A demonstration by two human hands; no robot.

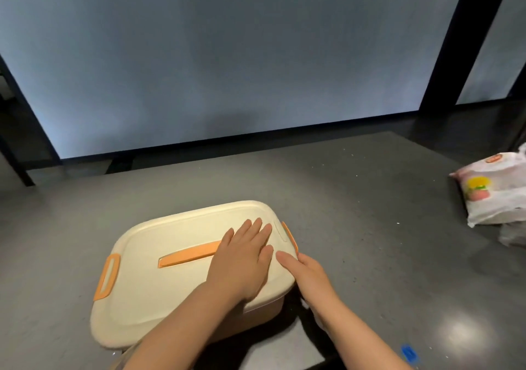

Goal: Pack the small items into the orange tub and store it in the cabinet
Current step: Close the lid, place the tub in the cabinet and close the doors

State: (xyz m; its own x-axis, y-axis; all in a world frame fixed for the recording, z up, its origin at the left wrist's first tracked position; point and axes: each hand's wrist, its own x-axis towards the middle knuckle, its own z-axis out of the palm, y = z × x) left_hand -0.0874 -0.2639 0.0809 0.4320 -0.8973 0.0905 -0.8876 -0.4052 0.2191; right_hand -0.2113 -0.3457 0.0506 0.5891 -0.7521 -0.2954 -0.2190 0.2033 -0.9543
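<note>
The orange tub [264,314] stands on the grey counter [355,199] with its cream lid [159,293] on top. An orange handle [187,254] runs across the lid's middle, and orange latches sit at the left end [106,277] and the right end [290,234]. My left hand [242,258] lies flat on the lid's right half, fingers straight, covering the handle's right end. At the lid's right edge my right hand [307,273] has its thumb on top and its fingers hidden below the rim, near the right latch. The tub's contents are hidden.
A white plastic packet [495,191] with a printed picture lies at the counter's right edge. A small blue piece [408,352] lies near the front right. A pale wall panel [227,56] rises behind the counter.
</note>
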